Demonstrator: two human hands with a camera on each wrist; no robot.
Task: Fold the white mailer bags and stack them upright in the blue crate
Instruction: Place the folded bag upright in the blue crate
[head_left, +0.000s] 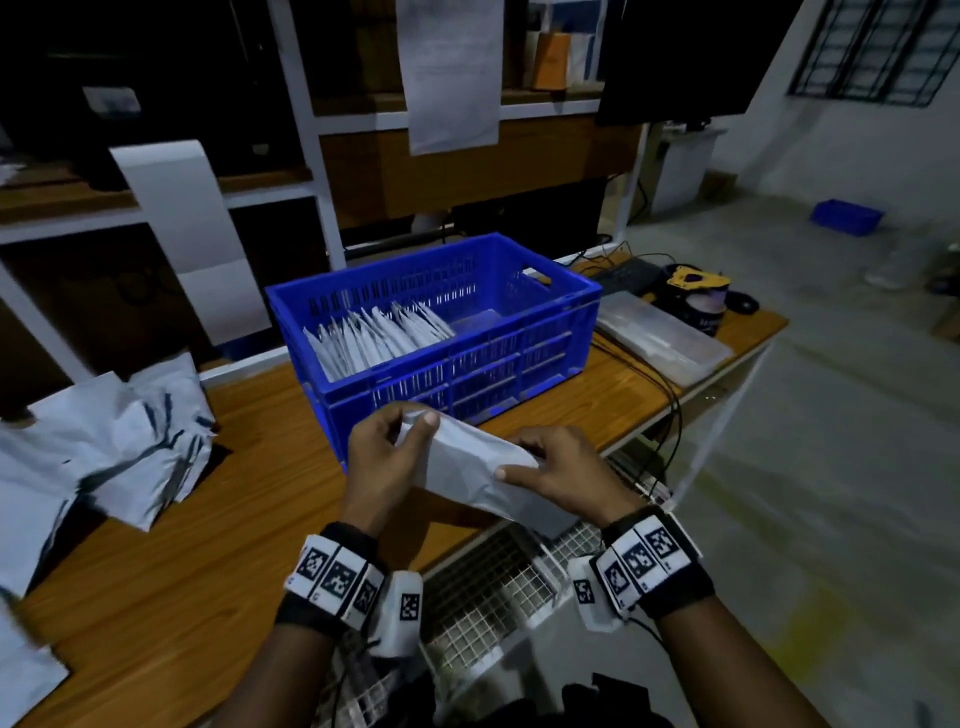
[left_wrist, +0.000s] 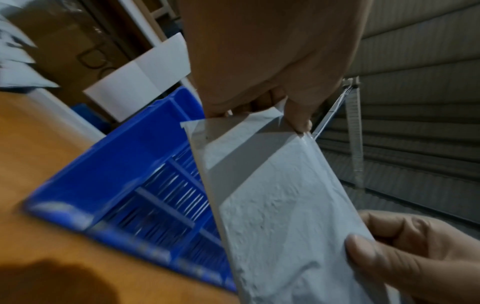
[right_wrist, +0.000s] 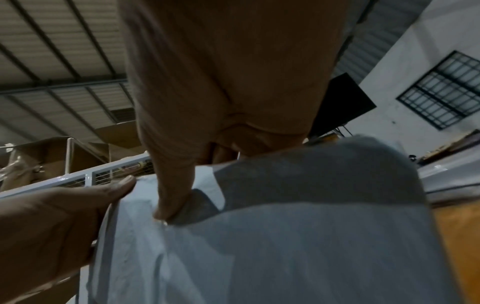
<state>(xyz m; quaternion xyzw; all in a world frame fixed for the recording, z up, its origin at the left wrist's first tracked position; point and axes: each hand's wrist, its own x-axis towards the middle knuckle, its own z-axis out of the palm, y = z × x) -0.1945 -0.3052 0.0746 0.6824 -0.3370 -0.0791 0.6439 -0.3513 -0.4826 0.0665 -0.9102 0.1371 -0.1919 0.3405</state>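
Gripping one mailer bag (head_left: 470, 462), two hands (head_left: 382, 457), one blue crate (head_left: 462, 364)

Readable text: none.
White printed paper sheet (head_left: 451, 67) hanging on shelf: print too blurred.
Black-and-white wristband marker tags (head_left: 332, 574): patterns only.

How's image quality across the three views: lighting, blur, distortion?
Head view: dim, dark corners, wide-angle bending of the shelves; the mailer bag and both hands are fairly sharp. Left wrist view: the blue crate is streaked with motion blur, the bag is sharper. Right wrist view: underexposed and soft, the right hand in shadow, the window brighter.
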